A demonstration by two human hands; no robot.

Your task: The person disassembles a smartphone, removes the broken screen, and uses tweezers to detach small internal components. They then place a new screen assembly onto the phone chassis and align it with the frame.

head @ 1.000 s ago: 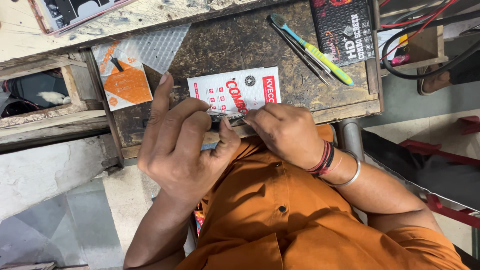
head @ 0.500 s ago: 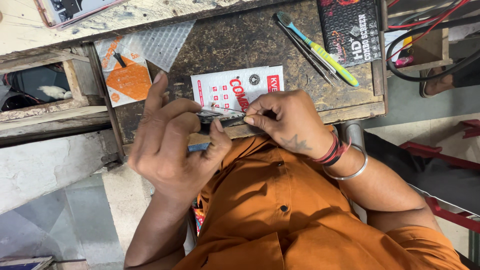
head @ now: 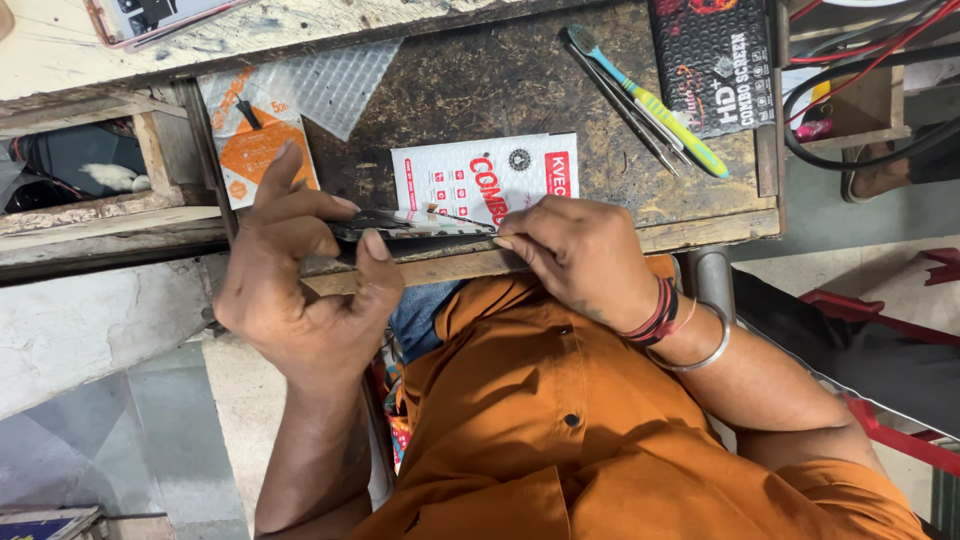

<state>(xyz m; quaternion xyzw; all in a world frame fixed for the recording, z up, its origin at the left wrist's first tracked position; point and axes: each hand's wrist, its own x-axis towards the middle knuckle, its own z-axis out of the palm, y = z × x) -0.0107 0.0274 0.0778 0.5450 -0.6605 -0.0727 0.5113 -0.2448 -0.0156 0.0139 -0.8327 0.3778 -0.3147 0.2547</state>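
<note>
Left hand (head: 300, 290) clamps thin dark phone panel (head: 400, 225) edge-on between thumb and fingers, steadying it over worn wooden bench (head: 480, 80) edge. Right hand (head: 585, 255) pinched shut on slim tool at panel's edge, tip barely visible. White printed packet (head: 485, 175) lies just behind.

Thin dark flat device (head: 405, 224) was mostly hidden btwn left hand (head: 300, 290) and right hand (head: 585, 255); its type couldn't be told. Tool tip at right fingertips (head: 503, 241) too small to make out. White printed card packet (head: 485, 178) partly covered by right hand. Black textured box (head: 715, 60) cut off at top edge.
</note>
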